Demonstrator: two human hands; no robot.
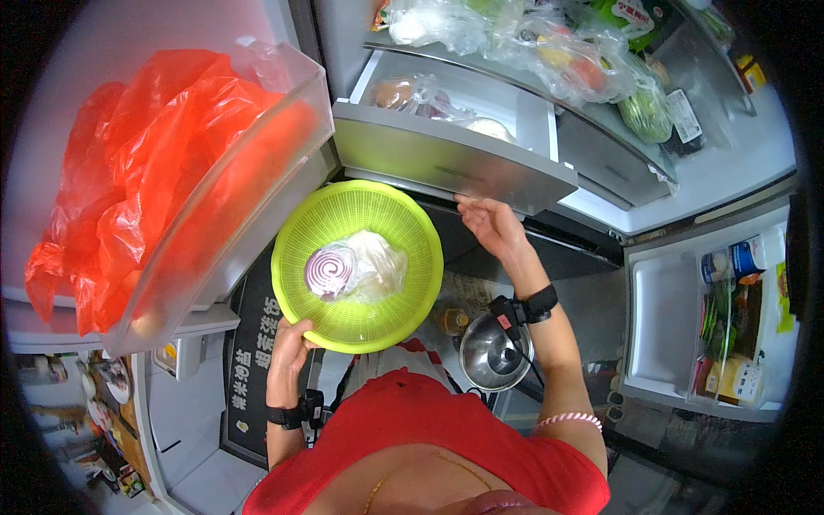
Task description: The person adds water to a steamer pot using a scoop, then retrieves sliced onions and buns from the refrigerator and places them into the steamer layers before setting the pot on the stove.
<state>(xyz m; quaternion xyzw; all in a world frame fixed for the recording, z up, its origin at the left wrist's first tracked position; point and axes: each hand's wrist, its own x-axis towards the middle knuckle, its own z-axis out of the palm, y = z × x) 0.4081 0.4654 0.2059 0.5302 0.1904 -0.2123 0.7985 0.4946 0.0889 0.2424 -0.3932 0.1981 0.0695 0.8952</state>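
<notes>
My left hand [293, 344] grips the near-left rim of a yellow-green plastic colander [412, 315]. Inside it lie a cut red onion [329, 273], its ringed face upward, and a clear plastic bag [380, 264] whose contents I cannot make out. My right hand [492, 225] is at the lower front edge of a pulled-out refrigerator drawer [450, 145], fingertips at or just under that edge; whether they press on it is hard to tell. Within the drawer sit a brownish round item [394, 93] in clear plastic and a pale round item [490, 129].
Left, an open door's clear bin [257, 161] holds a red plastic bag [167, 148]. Bagged vegetables [566, 58] crowd the glass shelf above the drawer. At right, another open door [663, 322] carries packages. A stainless steel bowl [473, 354] stands below my right forearm.
</notes>
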